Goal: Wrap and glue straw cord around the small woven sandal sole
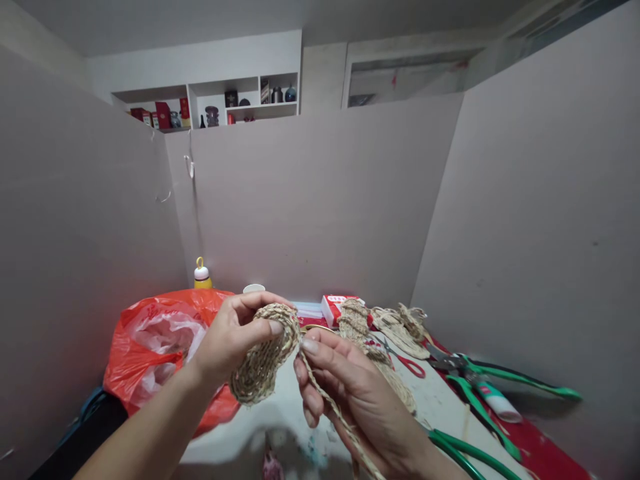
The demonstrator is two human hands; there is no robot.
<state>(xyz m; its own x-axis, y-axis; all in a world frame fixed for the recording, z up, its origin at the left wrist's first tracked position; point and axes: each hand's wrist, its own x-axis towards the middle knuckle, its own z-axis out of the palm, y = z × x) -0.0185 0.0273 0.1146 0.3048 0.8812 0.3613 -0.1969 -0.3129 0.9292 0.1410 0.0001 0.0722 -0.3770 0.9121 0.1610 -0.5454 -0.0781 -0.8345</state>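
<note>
An oblong woven straw piece [257,370] is held up over the white table, tilted. My left hand [240,333] grips it, with the thumb on its inner face and the fingers behind its upper edge. A braided straw cord [334,408] runs from the right edge of the piece down across my right hand [345,380]. The thumb and forefinger of my right hand pinch the cord close to that edge.
A red plastic bag [145,307] sits at the left, a yellow bottle [203,279] behind it. At the right lie straw bundles [397,330], red-handled scissors [411,365], green-handled pliers [520,377] and a white tube [500,402]. Grey partitions [310,200] surround the table.
</note>
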